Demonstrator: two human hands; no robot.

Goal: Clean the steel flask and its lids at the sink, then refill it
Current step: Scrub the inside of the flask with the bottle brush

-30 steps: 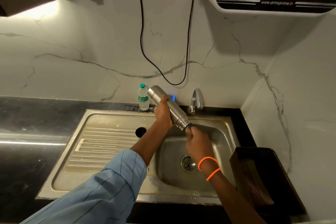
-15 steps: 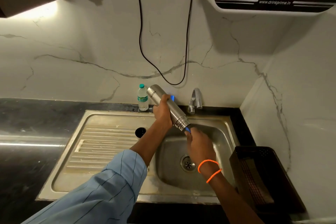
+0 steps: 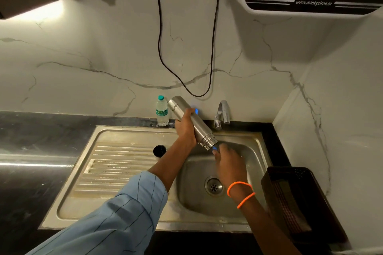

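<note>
A person's left hand [image 3: 185,128] wraps the middle of a steel flask [image 3: 191,123], tilted mouth-down toward five o'clock over the sink [image 3: 256,141] basin. The right hand [image 3: 230,160], fingers curled, meets the mouth around something blue [image 3: 215,148]; what it is cannot be told. Rigid, smooth and likely slippery when wet, the flask is best gripped mid-body. A black lid [image 3: 159,150] rests on the drainboard at nine o'clock.

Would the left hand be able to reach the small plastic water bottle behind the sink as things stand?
Probably not yet: the left hand grips the steel flask, so it is occupied. The plastic bottle stands close beside it on the counter with nothing between; freed of the flask, it likely could.
</note>
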